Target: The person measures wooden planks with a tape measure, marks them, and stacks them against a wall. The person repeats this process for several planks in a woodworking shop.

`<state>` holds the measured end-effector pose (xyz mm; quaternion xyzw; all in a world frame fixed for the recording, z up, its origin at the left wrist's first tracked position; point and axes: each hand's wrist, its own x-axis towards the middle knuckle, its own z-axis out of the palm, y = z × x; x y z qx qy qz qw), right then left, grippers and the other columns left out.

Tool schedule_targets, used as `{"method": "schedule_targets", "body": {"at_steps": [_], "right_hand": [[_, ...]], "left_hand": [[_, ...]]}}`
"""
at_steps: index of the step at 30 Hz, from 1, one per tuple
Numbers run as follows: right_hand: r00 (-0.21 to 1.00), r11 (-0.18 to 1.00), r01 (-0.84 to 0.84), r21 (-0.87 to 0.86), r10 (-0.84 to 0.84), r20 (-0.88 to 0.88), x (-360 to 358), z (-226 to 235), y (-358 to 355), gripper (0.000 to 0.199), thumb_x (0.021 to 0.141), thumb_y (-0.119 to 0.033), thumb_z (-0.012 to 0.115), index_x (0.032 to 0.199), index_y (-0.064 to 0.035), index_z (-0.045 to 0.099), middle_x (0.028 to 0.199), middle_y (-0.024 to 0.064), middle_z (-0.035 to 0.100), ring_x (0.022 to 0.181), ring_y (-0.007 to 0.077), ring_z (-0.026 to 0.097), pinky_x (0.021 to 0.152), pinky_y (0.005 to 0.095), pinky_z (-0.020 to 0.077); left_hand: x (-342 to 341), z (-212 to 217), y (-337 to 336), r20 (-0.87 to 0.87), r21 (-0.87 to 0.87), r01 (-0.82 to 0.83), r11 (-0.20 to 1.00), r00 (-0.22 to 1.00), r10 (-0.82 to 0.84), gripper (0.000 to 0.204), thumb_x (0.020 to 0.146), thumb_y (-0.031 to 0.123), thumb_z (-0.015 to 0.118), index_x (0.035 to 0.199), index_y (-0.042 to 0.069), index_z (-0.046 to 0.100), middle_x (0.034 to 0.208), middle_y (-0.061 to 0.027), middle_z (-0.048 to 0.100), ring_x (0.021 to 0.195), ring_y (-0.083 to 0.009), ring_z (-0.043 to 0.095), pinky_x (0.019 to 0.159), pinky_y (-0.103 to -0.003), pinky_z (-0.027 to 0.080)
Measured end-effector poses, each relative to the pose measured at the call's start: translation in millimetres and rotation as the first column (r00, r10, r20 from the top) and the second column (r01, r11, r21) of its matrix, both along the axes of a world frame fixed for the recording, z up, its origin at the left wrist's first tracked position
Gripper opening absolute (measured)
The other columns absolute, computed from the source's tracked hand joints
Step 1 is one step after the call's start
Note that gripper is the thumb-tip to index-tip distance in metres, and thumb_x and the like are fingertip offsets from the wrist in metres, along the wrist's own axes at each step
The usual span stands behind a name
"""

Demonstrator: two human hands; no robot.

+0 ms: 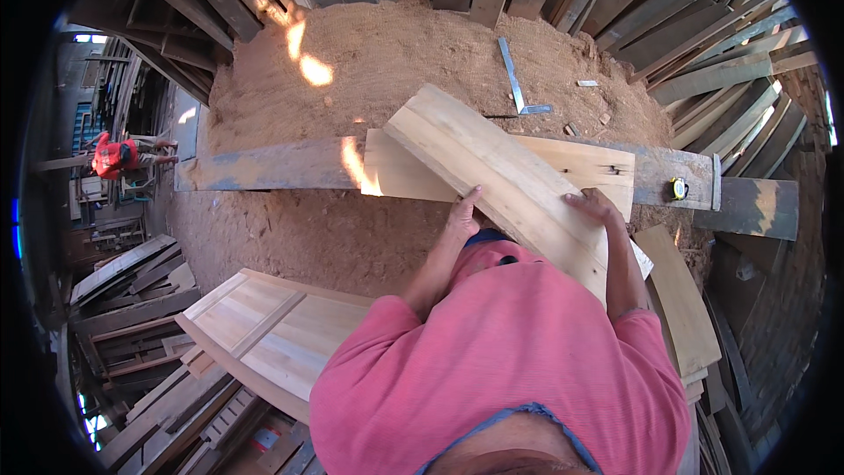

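Observation:
A wide pale wooden board (505,167) slants in front of me, its lower end passing beside my right side. My left hand (463,214) grips its left edge, thumb on the upper face and the other fingers mostly hidden. On the opposite edge, my right hand (592,207) is closed round the board with its fingers over the top. A second pale board (607,171) with dark knot marks lies crosswise beneath it. That one rests on a long, worn bench plank (272,167).
A yellow tape measure (676,189) stands on the plank's right part. Beyond lies a metal square (510,75) on sawdust (422,53). A panelled wooden door (272,325) is at lower left, stacked boards (686,308) at right. Far left, a person in red (114,156) bends over.

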<state>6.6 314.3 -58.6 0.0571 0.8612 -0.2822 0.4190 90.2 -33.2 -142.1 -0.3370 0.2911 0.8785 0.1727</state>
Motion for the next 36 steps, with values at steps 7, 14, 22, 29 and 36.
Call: {"method": "schedule_targets", "body": {"at_steps": [7, 14, 22, 29, 36], "right_hand": [[0.991, 0.996, 0.080, -0.023, -0.082, -0.108, 9.5, -27.1, 14.2, 0.076, 0.088, -0.062, 0.071, 0.124, 0.0048, 0.066, 0.113, 0.0253, 0.073, 0.106, 0.0379, 0.070, 0.093, 0.0443, 0.0522], [0.824, 0.869, 0.435, 0.236, -0.278, -0.494, 71.9, -27.6, 106.4, 0.066, 0.091, -0.050, 0.071, 0.132, 0.0001, 0.060, 0.129, 0.0289, 0.065, 0.118, 0.0413, 0.064, 0.104, 0.0470, 0.0483], [0.269, 0.108, 0.910, -0.401, -0.889, 0.372, 187.5, -56.9, 175.6, 0.070, 0.096, -0.048, 0.066, 0.136, 0.0083, 0.058, 0.131, 0.0194, 0.066, 0.122, 0.0286, 0.061, 0.104, 0.0385, 0.0464], [0.274, 0.277, 0.916, -0.291, -0.960, -0.053, 182.9, -76.5, 118.5, 0.065, 0.088, -0.044, 0.074, 0.117, 0.0145, 0.069, 0.114, 0.0265, 0.072, 0.107, 0.0290, 0.070, 0.092, 0.0422, 0.0532], [0.231, 0.253, 0.961, -0.111, -0.957, -0.176, 199.7, -44.8, 96.8, 0.070, 0.090, -0.052, 0.067, 0.112, 0.0136, 0.071, 0.111, 0.0362, 0.070, 0.110, 0.0438, 0.069, 0.096, 0.0488, 0.0512]], "left_hand": [[-2.3, 11.7, -3.7, 0.032, 0.004, 0.017, 1.000, 0.999, -0.017, 0.064, 0.087, 0.023, 0.081, 0.143, 0.012, 0.051, 0.137, -0.0112, 0.060, 0.131, -0.0331, 0.055, 0.113, -0.056, 0.043], [-5.1, 14.1, -6.4, 0.050, -0.033, 0.016, 0.999, 0.999, -0.014, 0.060, 0.089, 0.021, 0.080, 0.142, 0.013, 0.052, 0.137, -0.0089, 0.060, 0.130, -0.0313, 0.055, 0.113, -0.056, 0.043], [-13.8, 7.9, -19.4, 0.096, -0.076, 0.024, 0.997, 0.995, -0.016, 0.062, 0.087, 0.019, 0.082, 0.142, 0.014, 0.052, 0.137, -0.0072, 0.060, 0.132, -0.0305, 0.053, 0.114, -0.055, 0.042], [-22.1, 3.1, -26.7, 0.171, -0.090, 0.029, 0.996, 0.985, -0.013, 0.060, 0.086, 0.018, 0.082, 0.139, 0.011, 0.054, 0.136, -0.0092, 0.061, 0.131, -0.0321, 0.055, 0.115, -0.054, 0.042], [-34.2, 28.7, -20.6, 0.176, -0.152, 0.099, 0.983, 0.982, -0.072, 0.056, 0.084, 0.023, 0.082, 0.132, 0.011, 0.057, 0.132, -0.0107, 0.062, 0.126, -0.0328, 0.057, 0.112, -0.056, 0.044]]}}
